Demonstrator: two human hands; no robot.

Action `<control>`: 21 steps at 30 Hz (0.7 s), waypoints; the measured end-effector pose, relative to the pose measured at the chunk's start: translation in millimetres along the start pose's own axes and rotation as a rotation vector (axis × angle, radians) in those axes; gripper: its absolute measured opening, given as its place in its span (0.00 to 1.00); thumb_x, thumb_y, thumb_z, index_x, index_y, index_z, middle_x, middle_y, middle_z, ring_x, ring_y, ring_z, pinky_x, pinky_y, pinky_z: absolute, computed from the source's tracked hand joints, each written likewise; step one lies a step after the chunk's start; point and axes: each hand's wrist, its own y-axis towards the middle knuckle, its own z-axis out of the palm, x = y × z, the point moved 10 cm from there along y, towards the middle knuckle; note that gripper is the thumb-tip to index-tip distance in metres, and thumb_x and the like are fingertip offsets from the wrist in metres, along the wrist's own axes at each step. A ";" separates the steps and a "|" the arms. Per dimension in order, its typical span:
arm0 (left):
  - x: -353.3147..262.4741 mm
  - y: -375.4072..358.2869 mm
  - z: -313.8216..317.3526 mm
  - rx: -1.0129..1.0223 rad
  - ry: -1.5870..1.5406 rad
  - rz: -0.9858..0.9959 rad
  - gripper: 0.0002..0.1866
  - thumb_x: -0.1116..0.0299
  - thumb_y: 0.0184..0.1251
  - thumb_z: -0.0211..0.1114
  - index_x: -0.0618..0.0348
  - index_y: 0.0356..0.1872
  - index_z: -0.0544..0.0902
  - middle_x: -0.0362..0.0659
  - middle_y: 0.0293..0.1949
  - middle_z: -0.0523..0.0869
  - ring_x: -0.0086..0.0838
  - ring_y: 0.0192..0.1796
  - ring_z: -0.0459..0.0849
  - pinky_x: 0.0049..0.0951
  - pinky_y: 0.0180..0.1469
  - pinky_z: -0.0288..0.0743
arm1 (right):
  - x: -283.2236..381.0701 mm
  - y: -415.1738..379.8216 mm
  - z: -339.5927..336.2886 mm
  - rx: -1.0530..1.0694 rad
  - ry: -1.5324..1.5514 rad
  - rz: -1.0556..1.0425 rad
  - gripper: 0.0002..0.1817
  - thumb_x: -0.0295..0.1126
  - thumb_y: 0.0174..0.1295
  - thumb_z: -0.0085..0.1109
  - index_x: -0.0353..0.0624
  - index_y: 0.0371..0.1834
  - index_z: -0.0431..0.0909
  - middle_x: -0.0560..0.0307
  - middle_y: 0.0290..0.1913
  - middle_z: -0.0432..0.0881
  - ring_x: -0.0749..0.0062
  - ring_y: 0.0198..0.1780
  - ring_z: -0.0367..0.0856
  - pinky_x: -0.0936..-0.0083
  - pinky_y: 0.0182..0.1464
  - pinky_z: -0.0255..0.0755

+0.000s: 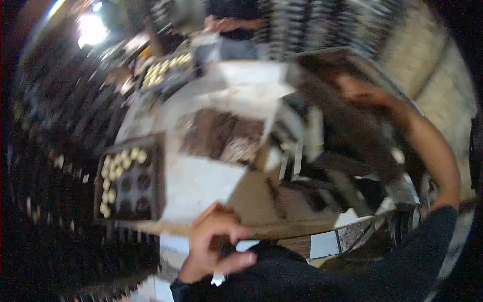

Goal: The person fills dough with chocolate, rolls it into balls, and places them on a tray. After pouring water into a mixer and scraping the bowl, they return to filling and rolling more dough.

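Note:
My left hand (215,244) is in front of the table's near edge, its thumb and curled fingers apart and nothing visible between them. Up at the right, my right hand (359,91) reaches over a large dark tray or box (332,110). Motion smears its fingers, so I cannot make out whether it grips the dark surface or only touches it. Left of centre, a dark baking tray (160,176) with round hollows carries several pale dough-like pieces (123,161) along its far and left sides.
A brown crumbly heap (211,133) lies on the pale tabletop (201,176). Blurred white-edged containers (294,131) stand right of it. Farther back is another tray of pale pieces (166,69). Another person's hands (229,24) show at the far side, near dark stacked racks (322,25).

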 end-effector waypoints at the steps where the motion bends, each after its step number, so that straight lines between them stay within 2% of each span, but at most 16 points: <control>1: 24.1 -11.3 -17.0 -0.050 0.045 -0.199 0.23 0.66 0.46 0.80 0.62 0.42 0.81 0.39 0.29 0.77 0.28 0.31 0.75 0.28 0.38 0.70 | 36.4 -2.8 -14.4 -0.135 -0.052 0.116 0.24 0.38 0.66 0.51 0.37 0.63 0.69 0.41 0.61 0.70 0.51 0.64 0.67 0.59 0.68 0.59; 2: 60.9 -31.6 -29.9 -0.035 0.078 -0.291 0.21 0.67 0.51 0.77 0.60 0.45 0.80 0.41 0.30 0.76 0.31 0.32 0.75 0.28 0.37 0.69 | 76.9 -9.1 -28.4 -0.269 -0.117 0.188 0.24 0.37 0.65 0.51 0.37 0.62 0.70 0.41 0.60 0.71 0.51 0.63 0.68 0.60 0.67 0.60; 4: 127.7 -89.6 -68.4 0.065 0.312 -0.491 0.18 0.68 0.50 0.75 0.55 0.45 0.82 0.45 0.31 0.78 0.34 0.35 0.79 0.30 0.37 0.73 | 155.9 -10.8 -33.3 -0.455 -0.213 0.180 0.22 0.36 0.65 0.52 0.38 0.60 0.72 0.42 0.57 0.73 0.51 0.60 0.71 0.60 0.65 0.63; 6: 185.2 -173.1 -149.4 0.037 0.653 -0.478 0.15 0.70 0.48 0.73 0.51 0.41 0.85 0.49 0.33 0.82 0.39 0.37 0.83 0.33 0.39 0.77 | 234.7 -11.9 -15.4 -0.520 -0.342 0.142 0.20 0.34 0.64 0.52 0.38 0.58 0.73 0.43 0.54 0.74 0.52 0.57 0.73 0.60 0.62 0.65; 7: 185.3 -198.0 -211.0 -0.135 0.785 -0.622 0.13 0.71 0.45 0.71 0.51 0.37 0.86 0.49 0.36 0.85 0.43 0.38 0.84 0.37 0.41 0.79 | 268.4 -9.2 -3.8 -0.527 -0.391 0.124 0.19 0.33 0.64 0.53 0.38 0.57 0.74 0.43 0.52 0.75 0.52 0.56 0.74 0.60 0.61 0.66; 8: 201.4 -231.6 -273.2 -0.225 0.996 -0.549 0.12 0.69 0.48 0.70 0.50 0.37 0.86 0.49 0.36 0.86 0.44 0.37 0.84 0.39 0.42 0.78 | 296.8 -2.8 10.9 -0.506 -0.430 0.103 0.18 0.33 0.63 0.53 0.38 0.56 0.74 0.44 0.51 0.76 0.52 0.54 0.75 0.61 0.60 0.67; 9: 205.3 -251.2 -336.2 -0.223 1.218 -0.719 0.12 0.65 0.51 0.69 0.54 0.38 0.85 0.51 0.35 0.85 0.47 0.37 0.84 0.42 0.42 0.78 | 322.5 2.4 22.4 -0.479 -0.473 0.078 0.18 0.32 0.63 0.53 0.38 0.55 0.75 0.44 0.49 0.77 0.52 0.53 0.76 0.61 0.59 0.69; 10: 192.5 -262.1 -397.3 -0.471 1.480 -0.581 0.15 0.63 0.53 0.69 0.60 0.39 0.84 0.53 0.33 0.85 0.49 0.36 0.84 0.45 0.41 0.78 | 342.8 11.0 33.2 -0.437 -0.501 0.057 0.17 0.31 0.63 0.54 0.38 0.54 0.76 0.45 0.48 0.78 0.52 0.52 0.78 0.61 0.57 0.70; 11: 187.3 -272.9 -448.9 -0.518 1.630 -0.719 0.19 0.56 0.58 0.66 0.66 0.39 0.82 0.57 0.35 0.85 0.52 0.37 0.83 0.47 0.43 0.78 | 357.0 21.5 47.8 -0.394 -0.508 0.027 0.16 0.30 0.62 0.54 0.38 0.52 0.76 0.45 0.46 0.79 0.52 0.50 0.79 0.61 0.56 0.71; 13: 210.8 -324.0 -543.0 -0.667 1.472 -1.336 0.25 0.48 0.62 0.61 0.67 0.39 0.82 0.60 0.40 0.84 0.52 0.39 0.83 0.47 0.44 0.78 | 371.3 35.9 66.1 -0.340 -0.485 0.037 0.14 0.29 0.62 0.55 0.38 0.50 0.78 0.46 0.43 0.80 0.53 0.48 0.81 0.62 0.54 0.74; 15: 240.8 -348.8 -589.1 -0.677 1.424 -1.346 0.28 0.44 0.63 0.58 0.67 0.39 0.83 0.61 0.42 0.84 0.54 0.43 0.82 0.48 0.47 0.77 | 351.5 55.8 67.9 -0.473 -0.291 0.177 0.12 0.27 0.59 0.58 0.39 0.46 0.79 0.48 0.39 0.80 0.56 0.43 0.81 0.64 0.50 0.75; 17: 258.8 -348.2 -600.9 -0.633 1.432 -1.334 0.29 0.43 0.64 0.58 0.66 0.40 0.82 0.62 0.43 0.83 0.55 0.47 0.81 0.49 0.51 0.75 | 323.6 69.5 74.9 -0.686 -0.022 0.328 0.08 0.26 0.55 0.63 0.40 0.38 0.80 0.52 0.34 0.79 0.62 0.36 0.79 0.67 0.43 0.74; 19: 273.9 -324.7 -587.6 -0.534 1.501 -1.289 0.28 0.44 0.63 0.59 0.66 0.42 0.82 0.61 0.45 0.82 0.56 0.51 0.79 0.51 0.54 0.73 | 316.9 82.9 102.8 -0.706 0.123 0.283 0.07 0.27 0.58 0.61 0.38 0.38 0.81 0.52 0.34 0.79 0.62 0.36 0.79 0.70 0.41 0.73; 20: 245.9 -297.0 -558.9 -0.752 1.383 -1.145 0.25 0.50 0.62 0.63 0.66 0.45 0.79 0.61 0.48 0.80 0.58 0.54 0.75 0.52 0.56 0.70 | 312.0 86.8 114.3 -0.727 0.194 0.263 0.07 0.28 0.59 0.61 0.37 0.38 0.81 0.51 0.34 0.80 0.63 0.35 0.79 0.71 0.40 0.72; 21: 249.9 -286.8 -540.0 -0.766 1.282 -0.913 0.22 0.59 0.60 0.67 0.66 0.47 0.75 0.62 0.50 0.77 0.57 0.55 0.75 0.52 0.54 0.69 | 314.2 100.1 120.6 -0.724 0.225 0.231 0.06 0.28 0.58 0.62 0.37 0.36 0.81 0.54 0.33 0.80 0.64 0.34 0.79 0.71 0.39 0.73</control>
